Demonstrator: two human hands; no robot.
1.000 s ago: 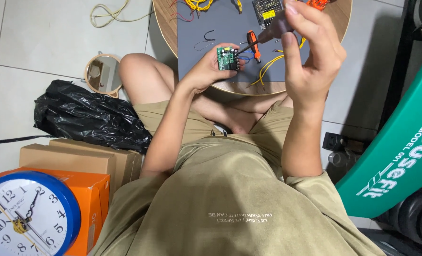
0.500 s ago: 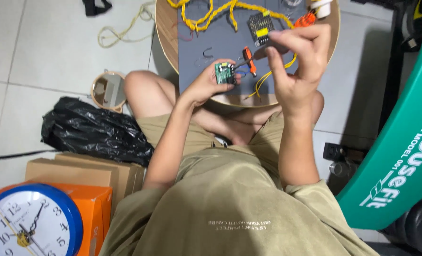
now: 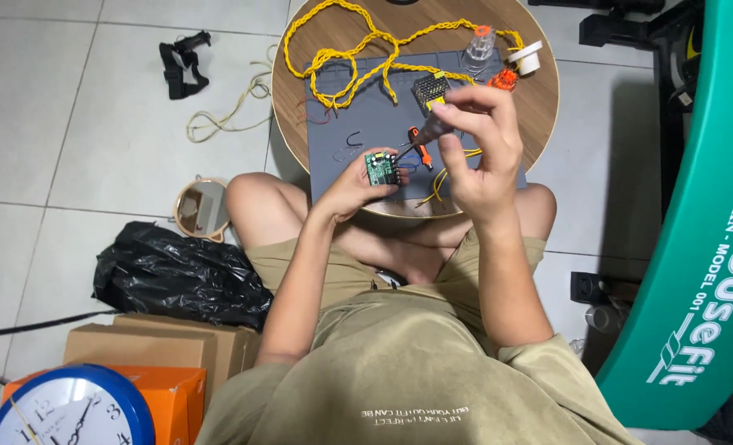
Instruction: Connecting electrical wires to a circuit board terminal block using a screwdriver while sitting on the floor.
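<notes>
My left hand (image 3: 352, 186) holds a small green circuit board (image 3: 380, 168) over the near edge of a round wooden table (image 3: 539, 115). My right hand (image 3: 478, 148) grips a screwdriver (image 3: 422, 142) with an orange and black handle, its tip touching the board. A grey work mat (image 3: 342, 124) covers the table under both hands. Twisted yellow wire (image 3: 342, 53) loops across the far part of the mat. Thin red, blue and yellow leads trail from the board.
A small perforated metal box (image 3: 430, 88), a clear bottle (image 3: 478, 48) and orange parts (image 3: 505, 78) lie at the table's far right. On the floor left: a black plastic bag (image 3: 177, 276), cardboard boxes (image 3: 152, 346), a blue wall clock (image 3: 70, 412), a tape roll (image 3: 200, 208). Green exercise equipment (image 3: 696, 247) stands right.
The view has tilted so more of the table shows. My right hand has lowered and brought the screwdriver tip onto the board; the left hand keeps holding the board.
</notes>
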